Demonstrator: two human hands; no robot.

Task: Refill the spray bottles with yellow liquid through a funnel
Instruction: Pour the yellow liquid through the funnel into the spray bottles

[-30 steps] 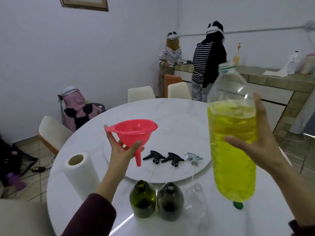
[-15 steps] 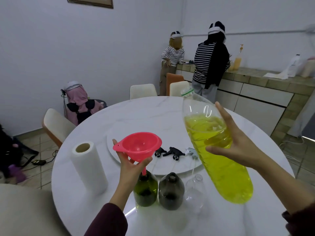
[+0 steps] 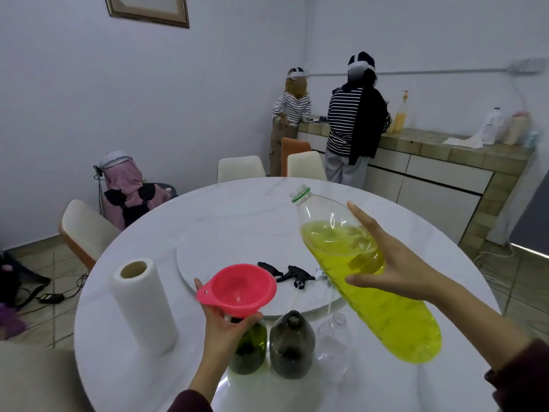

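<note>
Since half a second ago, the big bottle [image 3: 368,281] of yellow liquid has been tipped further, its uncapped neck now leaning away toward the far left, and the pink funnel [image 3: 237,289] has been lowered onto the green bottle [image 3: 249,349]. The funnel is gripped from beneath by the left hand [image 3: 225,325], thumb and fingers curled round its bowl; its spout is hidden behind the hand and bowl, so it cannot be told whether the spout sits inside the green bottle's neck. The big bottle is clasped round its middle by the right hand [image 3: 395,263], fingers spread behind the plastic and partly seen through the liquid.

Just right of the left hand a brown bottle [image 3: 292,346] is stood, open-necked, touching or nearly touching the green one. Beside it, under the big bottle, a clear bottle [image 3: 335,343] is hard to make out against the white table [image 3: 133,367]. Beyond the left hand, black spray heads [image 3: 297,275] are laid on the turntable [image 3: 214,251]; a third, paler one is mostly hidden behind the big bottle. Left of the left hand a paper towel roll [image 3: 142,304] is stood upright. Both sleeves are cut off at the bottom edge.
</note>
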